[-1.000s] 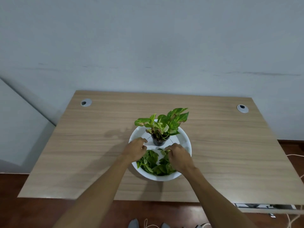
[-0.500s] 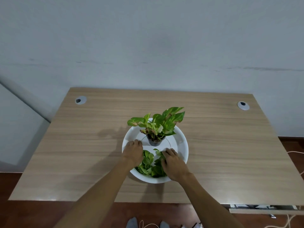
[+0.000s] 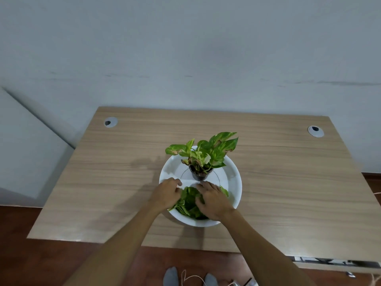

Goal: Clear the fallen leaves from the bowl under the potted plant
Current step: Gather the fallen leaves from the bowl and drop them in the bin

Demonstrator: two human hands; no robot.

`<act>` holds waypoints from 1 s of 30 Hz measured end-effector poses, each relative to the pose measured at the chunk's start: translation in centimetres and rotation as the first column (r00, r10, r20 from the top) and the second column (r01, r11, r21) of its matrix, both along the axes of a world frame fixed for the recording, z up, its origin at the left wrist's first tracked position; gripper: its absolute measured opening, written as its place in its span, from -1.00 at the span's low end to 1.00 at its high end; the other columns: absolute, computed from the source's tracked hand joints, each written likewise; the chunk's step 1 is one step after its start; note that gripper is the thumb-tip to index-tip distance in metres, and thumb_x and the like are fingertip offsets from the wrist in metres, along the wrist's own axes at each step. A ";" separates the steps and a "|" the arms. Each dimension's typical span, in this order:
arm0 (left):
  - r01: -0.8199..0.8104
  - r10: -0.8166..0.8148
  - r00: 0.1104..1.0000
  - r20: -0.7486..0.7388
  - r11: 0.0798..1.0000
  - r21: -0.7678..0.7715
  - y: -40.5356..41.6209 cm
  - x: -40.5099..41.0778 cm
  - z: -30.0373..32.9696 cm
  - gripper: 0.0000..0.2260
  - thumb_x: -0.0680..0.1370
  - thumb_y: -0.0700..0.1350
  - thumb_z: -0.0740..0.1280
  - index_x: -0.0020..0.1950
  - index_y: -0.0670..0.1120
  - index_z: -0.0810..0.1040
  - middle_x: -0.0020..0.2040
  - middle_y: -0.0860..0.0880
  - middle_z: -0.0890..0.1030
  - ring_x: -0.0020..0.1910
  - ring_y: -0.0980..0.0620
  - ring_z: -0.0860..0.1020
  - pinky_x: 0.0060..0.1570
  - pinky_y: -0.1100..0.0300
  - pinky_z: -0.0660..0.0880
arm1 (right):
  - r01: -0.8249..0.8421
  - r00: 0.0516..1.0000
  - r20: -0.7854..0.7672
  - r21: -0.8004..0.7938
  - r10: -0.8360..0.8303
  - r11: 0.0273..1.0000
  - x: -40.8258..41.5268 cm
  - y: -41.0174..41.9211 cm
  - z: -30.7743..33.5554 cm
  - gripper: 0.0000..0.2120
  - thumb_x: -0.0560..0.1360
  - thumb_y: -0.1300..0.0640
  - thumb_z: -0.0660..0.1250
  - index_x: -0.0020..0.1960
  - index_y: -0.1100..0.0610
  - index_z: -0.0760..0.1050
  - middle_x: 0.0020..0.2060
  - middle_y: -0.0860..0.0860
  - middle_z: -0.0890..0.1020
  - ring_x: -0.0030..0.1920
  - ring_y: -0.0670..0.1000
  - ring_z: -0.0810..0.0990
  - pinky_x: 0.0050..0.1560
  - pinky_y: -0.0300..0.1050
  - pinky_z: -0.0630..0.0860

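Both hands (image 3: 168, 194) (image 3: 213, 200) on leaves (image 3: 189, 203), bowl (image 3: 233, 182) near front desk edge (image 3: 185, 245).

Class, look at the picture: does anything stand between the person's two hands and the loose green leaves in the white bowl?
Nothing visible does. The left hand and right hand already rest on the pile of loose green leaves in the round white bowl; the small dark-potted plant stands behind them.
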State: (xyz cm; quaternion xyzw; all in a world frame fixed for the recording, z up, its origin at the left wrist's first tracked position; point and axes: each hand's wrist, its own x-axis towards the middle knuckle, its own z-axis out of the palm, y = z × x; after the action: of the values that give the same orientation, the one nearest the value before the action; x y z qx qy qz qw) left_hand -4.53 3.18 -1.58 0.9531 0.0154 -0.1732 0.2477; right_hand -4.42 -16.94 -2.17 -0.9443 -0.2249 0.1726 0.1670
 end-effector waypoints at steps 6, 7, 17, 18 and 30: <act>0.182 -0.194 0.981 0.024 0.953 0.241 0.4 -0.6 -1.5 -0.56 0.59 -0.15 0.17 0.49 -0.11 0.32 0.50 -0.12 0.29 0.47 -0.16 0.27 0.41 0.00 0.29 | -0.058 0.998 -0.020 -0.025 0.057 0.998 -2.2 0.1 -1.4 -0.48 0.61 -0.11 0.04 0.49 0.13 0.27 0.47 0.04 0.32 0.48 0.08 0.26 0.48 0.06 0.23; 0.193 -0.207 0.978 0.024 0.944 0.266 0.4 -0.7 -1.7 -0.55 0.59 -0.14 0.17 0.50 -0.11 0.30 0.51 -0.13 0.26 0.49 -0.17 0.24 0.45 0.02 0.24 | -0.075 0.997 -0.032 -0.008 0.075 0.997 -2.5 -0.1 -1.2 -0.49 0.62 -0.09 0.06 0.49 0.12 0.28 0.46 0.04 0.35 0.47 0.08 0.29 0.48 0.05 0.22; 0.175 -0.197 0.979 0.050 0.944 0.280 -0.8 -0.6 -2.0 -0.69 0.59 -0.11 0.14 0.30 -0.16 0.45 0.18 -0.15 0.48 0.20 -0.15 0.44 0.22 0.03 0.37 | 0.055 0.997 -0.056 0.036 -0.053 0.998 -0.8 -2.1 -0.4 -0.53 0.60 -0.07 0.12 0.48 0.02 0.31 0.47 0.07 0.33 0.46 0.13 0.28 0.49 0.03 0.21; 0.143 -0.154 0.988 0.032 0.964 0.225 -1.1 -0.6 -2.0 -0.71 0.59 -0.11 0.13 0.25 -0.16 0.47 0.16 -0.14 0.49 0.19 -0.14 0.43 0.20 0.02 0.40 | 0.040 0.996 -0.076 0.039 -0.037 0.998 -1.1 -2.0 -0.6 -0.53 0.59 -0.09 0.12 0.47 0.00 0.33 0.46 0.05 0.34 0.46 0.14 0.28 0.49 0.06 0.21; -0.284 0.189 0.945 -0.268 0.881 -0.379 0.5 1.5 0.3 -0.71 0.56 -0.26 0.13 0.12 -0.08 0.60 0.06 -0.09 0.58 0.09 -0.11 0.57 0.20 -0.02 0.53 | -0.175 0.982 -0.039 0.178 0.184 0.968 -3.8 2.1 1.4 -0.55 0.54 0.01 0.16 0.42 0.00 0.42 0.40 -0.03 0.44 0.39 0.01 0.36 0.33 0.01 0.43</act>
State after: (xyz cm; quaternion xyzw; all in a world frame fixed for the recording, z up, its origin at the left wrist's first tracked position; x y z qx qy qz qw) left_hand -2.99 3.70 -1.32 0.8444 0.1230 -0.2469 0.4592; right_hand -8.18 -14.83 -0.72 -0.8967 -0.3190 0.1928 0.2386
